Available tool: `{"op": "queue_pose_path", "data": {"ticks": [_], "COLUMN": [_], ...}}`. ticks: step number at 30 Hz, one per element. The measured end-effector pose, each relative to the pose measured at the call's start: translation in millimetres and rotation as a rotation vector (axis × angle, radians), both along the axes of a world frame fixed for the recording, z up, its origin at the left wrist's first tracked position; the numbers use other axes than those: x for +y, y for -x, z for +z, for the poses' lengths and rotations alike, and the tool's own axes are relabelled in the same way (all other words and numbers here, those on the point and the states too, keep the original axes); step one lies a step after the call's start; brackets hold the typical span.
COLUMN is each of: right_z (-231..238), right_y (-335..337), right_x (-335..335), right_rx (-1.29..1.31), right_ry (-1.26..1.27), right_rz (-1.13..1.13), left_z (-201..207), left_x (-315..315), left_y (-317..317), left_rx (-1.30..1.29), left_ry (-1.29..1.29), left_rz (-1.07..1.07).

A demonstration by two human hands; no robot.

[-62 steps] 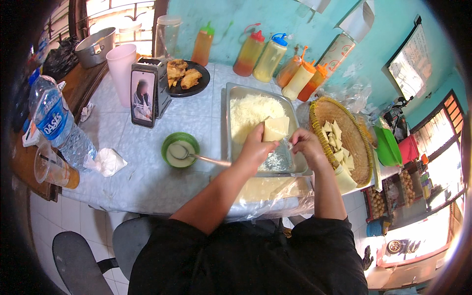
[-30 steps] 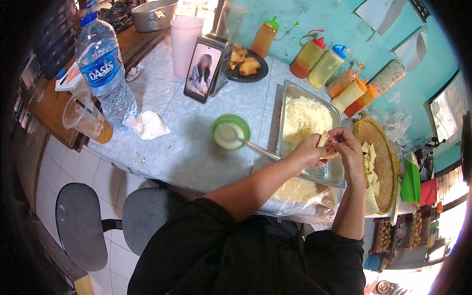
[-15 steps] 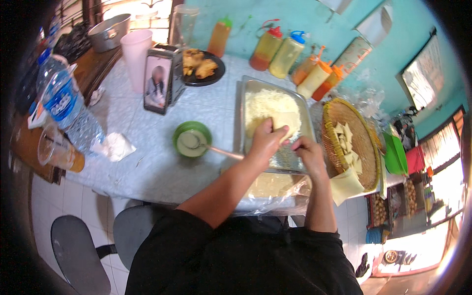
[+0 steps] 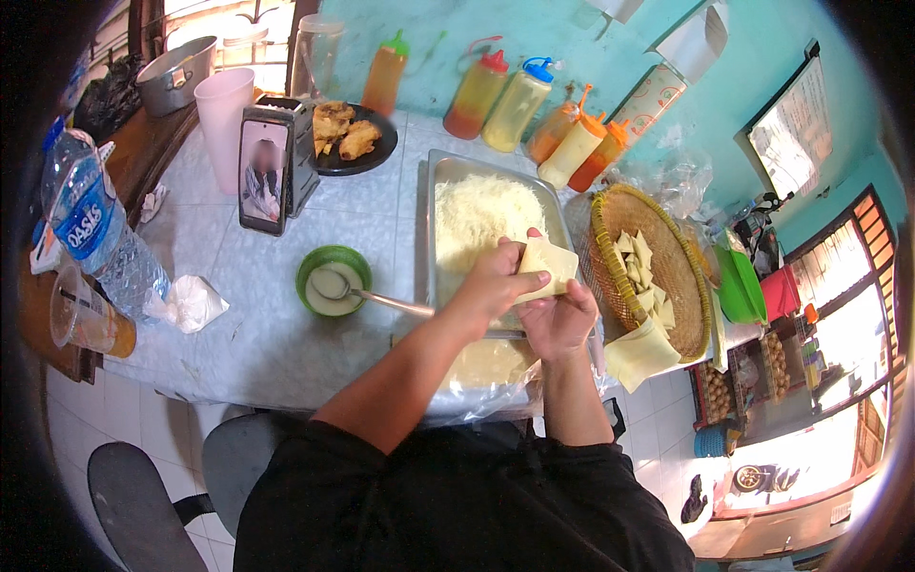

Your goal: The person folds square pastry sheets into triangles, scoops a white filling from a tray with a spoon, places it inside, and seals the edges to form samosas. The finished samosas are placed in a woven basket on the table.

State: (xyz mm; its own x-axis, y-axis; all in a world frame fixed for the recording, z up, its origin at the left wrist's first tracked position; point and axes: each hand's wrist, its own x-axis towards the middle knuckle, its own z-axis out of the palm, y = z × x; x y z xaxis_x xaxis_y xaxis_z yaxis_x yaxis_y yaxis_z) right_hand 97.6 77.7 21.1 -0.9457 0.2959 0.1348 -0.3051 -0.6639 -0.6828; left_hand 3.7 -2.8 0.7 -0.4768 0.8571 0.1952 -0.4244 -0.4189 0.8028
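Observation:
A pale square dough wrapper [image 4: 550, 271] is held between my hands above the right near part of a metal tray [image 4: 564, 221]. My left hand [image 4: 496, 286] grips its left side, with the thumb lying on top. My right hand [image 4: 562, 319] is turned palm up and holds the wrapper from below and the right; some of its fingers are hidden. White shredded filling [image 4: 486, 210] is heaped in the tray. To the left stands a green bowl [image 4: 307, 294] of whitish liquid, with a metal spoon [image 4: 396, 304] leaning out toward the tray.
A woven basket [image 4: 701, 286] at the right holds folded dough pieces [image 4: 644, 272]; more flat wrappers [image 4: 643, 356] lie at its near edge. Sauce bottles [image 4: 477, 95] line the wall. A phone [image 4: 265, 172], fried food on a black plate [image 4: 381, 153] and a water bottle [image 4: 105, 224] stand left.
The wrapper has come nearer to me, away from the filling. My right hand has turned from closed fingers beside the wrapper to palm up beneath it. The whole view has shifted slightly.

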Motion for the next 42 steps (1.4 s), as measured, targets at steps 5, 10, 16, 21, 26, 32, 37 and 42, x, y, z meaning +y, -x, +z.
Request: {"op": "queue_pose_path", "data": {"ticks": [5, 10, 16, 21, 26, 32, 37, 42], "right_z": [-16, -9, -10, -7, -8, -15, -13, -17], "right_y": [-6, -8, -3, -2, 0, 1, 1, 0], "right_x": [18, 17, 12, 6, 9, 7, 6, 3], "right_rx": [-0.186, -0.292, -0.197, -0.204, -0.165, -0.188, -0.201, -0.114], "right_ry": [-0.350, -0.505, -0.530, -0.537, -0.568, -0.584, -0.620, -0.601], "right_rz": [-0.249, -0.336, -0.430, -0.468, -0.509, -0.579, -0.658, -0.710], "left_z": [1, 0, -4, -3, -2, -14, -8, 0], "left_x": [0, -2, 2, 2, 1, 9, 4, 0], "left_y": [-2, 1, -4, -4, -2, -6, -5, -9], "left_rx": [-0.008, -0.177, 0.054, -0.054, -0.172, 0.063, -0.191, -0.320], "left_ry": [0.067, 0.023, 0.057, 0.080, 0.035, 0.045, 0.026, -0.008], "left_rz": [-0.030, -0.137, 0.076, 0.035, -0.035, 0.116, -0.031, -0.045]}}
